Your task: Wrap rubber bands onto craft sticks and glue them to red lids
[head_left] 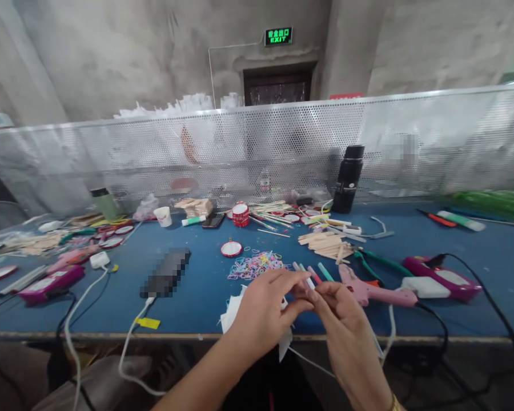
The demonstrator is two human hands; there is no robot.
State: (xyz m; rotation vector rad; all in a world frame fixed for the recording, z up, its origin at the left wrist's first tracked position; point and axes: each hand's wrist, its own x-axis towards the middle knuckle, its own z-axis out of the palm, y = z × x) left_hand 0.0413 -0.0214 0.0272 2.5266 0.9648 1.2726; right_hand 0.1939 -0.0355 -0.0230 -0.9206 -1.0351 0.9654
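Observation:
Close together over the front edge of the table, both hands have their fingertips nearly meeting. My left hand (263,311) is closed, thumb and forefinger pinched toward the right. My right hand (351,328) is also closed, its thumb against the fingers. Whatever they pinch is small and mostly hidden. Several short coloured sticks, one of them teal (325,272), lie just beyond the fingertips. White paper (230,313) shows under the left hand. A pile of small coloured rubber bands (257,265) lies behind it. Right of my right hand rests a pink glue gun (383,293).
Wooden craft sticks (325,245), green-handled pliers (381,260) and a purple device (454,279) lie to the right. A black bottle (348,180) stands behind. Left is a phone (165,274) on a white cable. Small red drums (240,214) sit before a perforated metal screen (223,148).

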